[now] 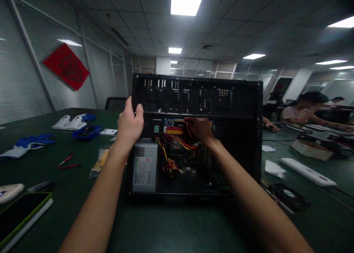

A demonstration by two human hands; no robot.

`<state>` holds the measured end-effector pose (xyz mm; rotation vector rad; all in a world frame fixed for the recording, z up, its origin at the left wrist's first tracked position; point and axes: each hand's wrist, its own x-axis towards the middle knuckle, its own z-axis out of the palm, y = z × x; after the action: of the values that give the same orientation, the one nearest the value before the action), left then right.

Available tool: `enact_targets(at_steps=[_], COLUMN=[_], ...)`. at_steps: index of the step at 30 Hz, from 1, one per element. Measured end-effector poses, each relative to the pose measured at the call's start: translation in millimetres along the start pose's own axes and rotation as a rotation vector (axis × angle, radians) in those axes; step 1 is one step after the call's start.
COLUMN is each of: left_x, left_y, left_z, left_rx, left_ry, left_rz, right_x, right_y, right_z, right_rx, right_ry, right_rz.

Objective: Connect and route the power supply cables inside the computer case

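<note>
An open black computer case [238, 109] lies on its side on the dark green table [171, 227], its inside facing me. My left hand [129, 126] grips the case's upper left edge, fingers curled over the frame. My right hand [200, 129] reaches inside, fingers closed among the red and yellow cables [173, 142] near a connector on the motherboard [182, 159]. What the fingers pinch is hidden. A grey power supply [144, 166] sits in the case's lower left.
On the left lie blue and white gloves [30, 142], red-handled pliers [66, 161], a bag of parts [100, 161] and a phone [19, 212]. On the right are a case fan [287, 196], a white bar [306, 171] and a cardboard box [311, 149]. Other people sit at the far right.
</note>
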<state>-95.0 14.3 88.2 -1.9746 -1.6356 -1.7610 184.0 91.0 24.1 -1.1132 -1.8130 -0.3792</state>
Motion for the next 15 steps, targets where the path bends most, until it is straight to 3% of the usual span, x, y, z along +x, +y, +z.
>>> enact_targets(at_steps=[7, 15], left_x=[0, 0], left_y=[1, -1], left_z=[-0.9, -0.6], left_rx=[0.007, -0.011], left_ry=[-0.006, -0.011], left_rz=[-0.023, -0.010], right_x=[3, 0], right_y=[3, -1], right_z=[-5, 5], right_rx=[-0.024, -0.039], right_ry=[-0.051, -0.017], right_rz=[-0.004, -0.017])
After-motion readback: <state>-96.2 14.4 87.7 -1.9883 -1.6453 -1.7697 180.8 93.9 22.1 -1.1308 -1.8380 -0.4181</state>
